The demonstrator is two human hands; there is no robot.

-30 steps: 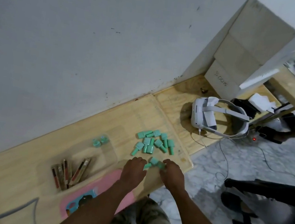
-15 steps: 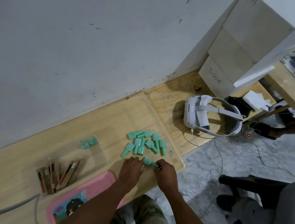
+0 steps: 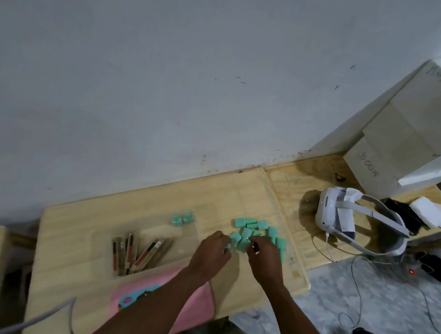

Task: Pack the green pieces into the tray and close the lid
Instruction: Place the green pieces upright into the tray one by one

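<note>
Several mint-green pieces [image 3: 251, 225] lie in a loose pile on the wooden table [image 3: 87, 221]. My left hand [image 3: 211, 250] is at the pile's near left side, fingers curled round a green piece [image 3: 235, 237]. My right hand [image 3: 264, 258] is beside it at the near right, fingertips pinching green pieces [image 3: 243, 245] in the pile. The clear tray [image 3: 107, 238] sits to the left and holds two round green pieces [image 3: 182, 218] at its far end.
Brown and red sticks [image 3: 136, 254] lie in the tray's near end. A pink pad with a cartoon print [image 3: 193, 310] lies under my left forearm. A white headset [image 3: 347, 221] with cables and pale boxes [image 3: 404, 141] stand at the right.
Both hands have moved from the table's near edge, where they held a green piece between them, forward into the pile. The view has swung so everything sits further right.
</note>
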